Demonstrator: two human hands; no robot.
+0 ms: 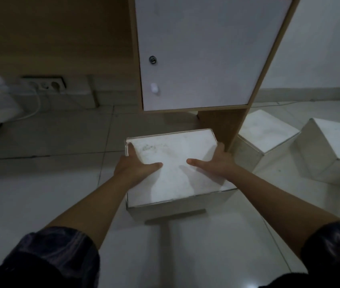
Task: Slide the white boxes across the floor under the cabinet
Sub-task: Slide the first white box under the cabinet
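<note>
Squarely in the middle of the scene, a white box sits on the pale tiled floor, its far edge just in front of the gap beneath the cabinet. Both hands clasp it from the sides. The left hand wraps the box's left edge, fingers reaching along that side toward the far corner and the thumb laid flat across the top. The right hand mirrors it on the right edge, fingers curled over the side, thumb pointing inward on the lid. So the box lies between the two palms, pressed from either side, the near part of its top bare.

Beyond it the cabinet's white door carries a small lock and a knob. Just right of the cabinet's wooden side panel stand two more white boxes, one near the panel, the other farther right. Far left, a wall socket with a white cable sits low on the wall.
</note>
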